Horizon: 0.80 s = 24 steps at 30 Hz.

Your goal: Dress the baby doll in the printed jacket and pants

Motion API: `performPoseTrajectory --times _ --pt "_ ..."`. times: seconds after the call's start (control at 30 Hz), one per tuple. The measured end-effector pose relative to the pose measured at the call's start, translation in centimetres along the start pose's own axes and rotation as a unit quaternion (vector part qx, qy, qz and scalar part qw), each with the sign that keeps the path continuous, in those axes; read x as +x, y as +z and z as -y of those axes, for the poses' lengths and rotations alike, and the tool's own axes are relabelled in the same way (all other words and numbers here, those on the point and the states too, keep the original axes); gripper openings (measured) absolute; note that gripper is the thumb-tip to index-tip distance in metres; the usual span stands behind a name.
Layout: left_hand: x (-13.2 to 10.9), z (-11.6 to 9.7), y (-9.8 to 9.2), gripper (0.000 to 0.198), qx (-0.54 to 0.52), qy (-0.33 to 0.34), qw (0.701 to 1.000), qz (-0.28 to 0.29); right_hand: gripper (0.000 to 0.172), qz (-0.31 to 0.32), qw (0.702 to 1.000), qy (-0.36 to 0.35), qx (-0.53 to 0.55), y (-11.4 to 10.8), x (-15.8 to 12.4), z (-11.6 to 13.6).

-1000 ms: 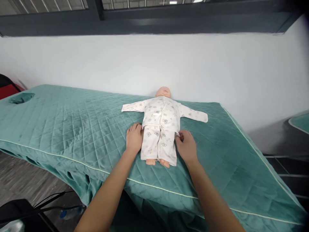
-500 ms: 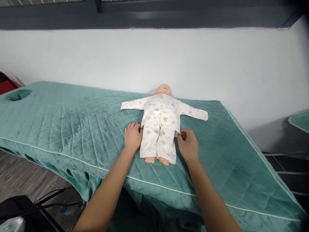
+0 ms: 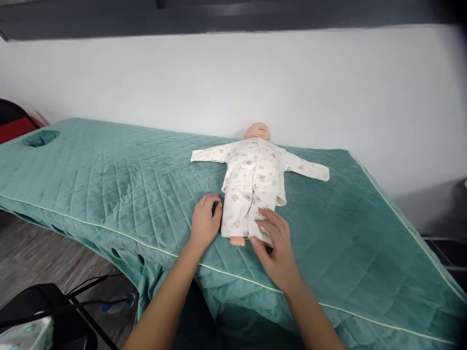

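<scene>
A baby doll (image 3: 257,130) lies on its back on a green quilted bed cover (image 3: 153,170), head toward the wall. It wears a white patterned long-sleeved top (image 3: 251,163) with both sleeves spread wide, and matching trousers (image 3: 236,214). One foot shows below the left trouser leg; my right hand hides the other. My left hand (image 3: 206,221) rests on the cover beside the trousers, fingers curved and thumb apart. Over the lower right trouser leg, my right hand (image 3: 275,245) has its fingers spread, the thumb near the cuff.
Behind the bed rises a white wall (image 3: 146,82). A face hole (image 3: 42,138) opens at the bed's far left end. At lower left stand a black chair (image 3: 44,301) and a white packet (image 3: 29,335). A bottle with a blue cap (image 3: 106,308) lies on the floor.
My right hand has moved from the top's lower hem down onto the right trouser leg, fingers opening. My left hand has slid slightly down beside the trousers. The camera view has shifted left.
</scene>
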<state>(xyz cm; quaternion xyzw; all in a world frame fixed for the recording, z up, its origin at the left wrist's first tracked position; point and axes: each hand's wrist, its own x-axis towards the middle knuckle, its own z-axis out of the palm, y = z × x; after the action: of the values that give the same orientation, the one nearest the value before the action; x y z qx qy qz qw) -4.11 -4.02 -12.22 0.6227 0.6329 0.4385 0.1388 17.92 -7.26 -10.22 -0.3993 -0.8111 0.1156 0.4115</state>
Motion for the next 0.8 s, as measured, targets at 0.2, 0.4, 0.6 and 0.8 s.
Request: performPoseTrajectory --times 0.2,0.4,0.6,0.8 --pt "-4.3 -0.6 -1.9 0.013 0.009 0.08 0.994 0.079 0.024 0.035 0.994 -0.048 -0.089 0.8 0.5 -0.1" --pt "-4.7 -0.8 -2.6 0.022 -0.003 0.101 0.988 0.114 0.018 0.021 0.992 -0.061 -0.107 1.1 0.5 0.0" --pt "-4.7 -0.6 -2.1 0.016 0.01 0.098 0.99 0.099 0.019 0.015 0.991 -0.059 -0.117 1.2 0.6 0.0" --pt "-4.8 -0.5 -1.9 0.009 0.011 0.096 0.992 0.077 0.023 -0.028 0.992 -0.087 -0.091 1.1 0.6 -0.1"
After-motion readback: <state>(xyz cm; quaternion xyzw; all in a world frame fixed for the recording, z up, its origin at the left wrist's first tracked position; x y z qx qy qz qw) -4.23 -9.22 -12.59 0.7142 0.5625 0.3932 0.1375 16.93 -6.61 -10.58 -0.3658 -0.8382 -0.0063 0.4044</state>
